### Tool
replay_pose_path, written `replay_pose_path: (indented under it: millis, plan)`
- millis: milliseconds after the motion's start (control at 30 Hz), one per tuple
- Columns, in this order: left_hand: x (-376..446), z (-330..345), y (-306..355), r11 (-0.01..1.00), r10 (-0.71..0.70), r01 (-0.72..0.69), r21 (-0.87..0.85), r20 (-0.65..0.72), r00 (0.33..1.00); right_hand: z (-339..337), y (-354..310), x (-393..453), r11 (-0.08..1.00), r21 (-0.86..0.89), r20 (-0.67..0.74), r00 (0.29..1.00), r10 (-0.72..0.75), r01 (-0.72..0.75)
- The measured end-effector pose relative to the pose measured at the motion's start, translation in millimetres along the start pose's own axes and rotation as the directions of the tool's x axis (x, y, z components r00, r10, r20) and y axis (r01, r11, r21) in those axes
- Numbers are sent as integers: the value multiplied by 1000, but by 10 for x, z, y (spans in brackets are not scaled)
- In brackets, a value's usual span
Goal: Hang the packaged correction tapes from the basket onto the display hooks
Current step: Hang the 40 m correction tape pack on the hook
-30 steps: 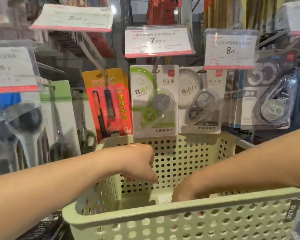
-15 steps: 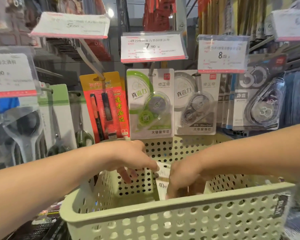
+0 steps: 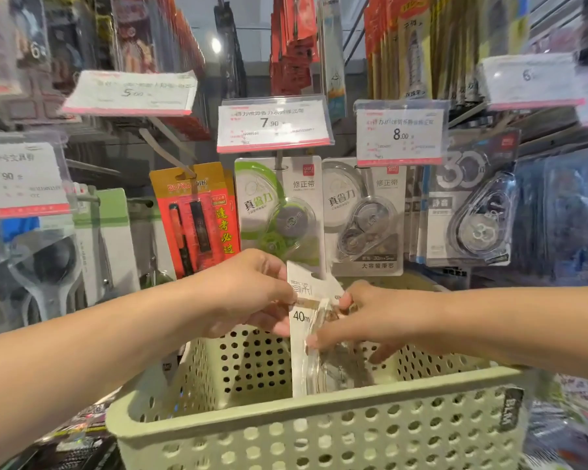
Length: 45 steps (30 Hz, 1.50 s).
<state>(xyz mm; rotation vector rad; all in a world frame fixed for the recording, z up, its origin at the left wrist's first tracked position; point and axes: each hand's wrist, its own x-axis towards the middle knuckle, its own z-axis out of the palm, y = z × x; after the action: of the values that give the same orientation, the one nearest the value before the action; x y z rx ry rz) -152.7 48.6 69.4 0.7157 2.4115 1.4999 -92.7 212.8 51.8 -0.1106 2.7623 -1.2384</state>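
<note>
A red-and-yellow pen pack is hung left of centre; packaged scissors are displayed beside a 7.90 price tag.

Packaged correction tape above the basket, between both hands, hung packs on hooks behind.

Stationery shop aisle. Display hooks carry carded goods in rows: green correction tape pack, grey correction tape pack, red pen pack. Clear-sleeved price tags hang at hook ends: 7.90 tag, 8.00 tag. Perforated green stocking basket in front.
</note>
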Motion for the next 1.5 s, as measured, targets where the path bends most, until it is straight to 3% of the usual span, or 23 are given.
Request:
replay_pose_path:
  millis: [100,200,300,433,500,567,600,667,733,867,933,1000,1100,1233,1500]
  plan:
    - [-70,-23,49,996,87,-88,-26,-23,996,-91,77,-64,995,87,-126,991,-31,42]
    - [-140,-30,80,984,169,-170,-61,-32,985,-167,121,-102,972,229,-80,996,-29,47]
    - [-178,3,118,966,233,-237,-104,-45,971,-217,143,-207,923,359,-28,991,-133,134]
    - [-184,91,193,955,257,-263,-137,-60,964,-314,210,-299,890,419,-29,982,-187,182]
    - [-201,144,260,967,244,-249,-52,-88,966,-366,246,-332,878,442,-32,982,-187,182]
    - [-226,184,319,913,324,-272,303,-139,936,-410,285,-369,871,459,-34,983,-180,175]
    - [-239,199,356,789,410,-280,546,-129,903,-424,306,-384,870,463,-36,984,-174,171]
    - [-222,220,396,352,602,-230,907,-32,798,-452,348,-396,863,478,-50,986,-161,165]
    - [-186,222,466,-22,758,-152,988,116,642,-480,364,-422,845,506,-69,985,-159,172]
    - [-55,258,627,-411,842,-166,896,443,306,-526,362,-463,830,520,-134,979,-153,201]
    - [26,273,732,-515,831,-71,854,518,204,-554,370,-466,836,506,-147,976,-160,213]
    - [89,292,823,-561,818,12,828,552,159,-581,380,-453,838,496,-152,973,-176,229]
    - [187,273,928,-598,789,49,800,577,209,-614,399,-433,832,496,-162,968,-190,247]
    - [252,206,1005,-568,796,35,823,538,277,-635,438,-418,823,505,-177,965,-195,260]
    - [165,151,1101,-504,841,-29,863,498,211,-699,483,-343,847,420,-259,937,-233,326]
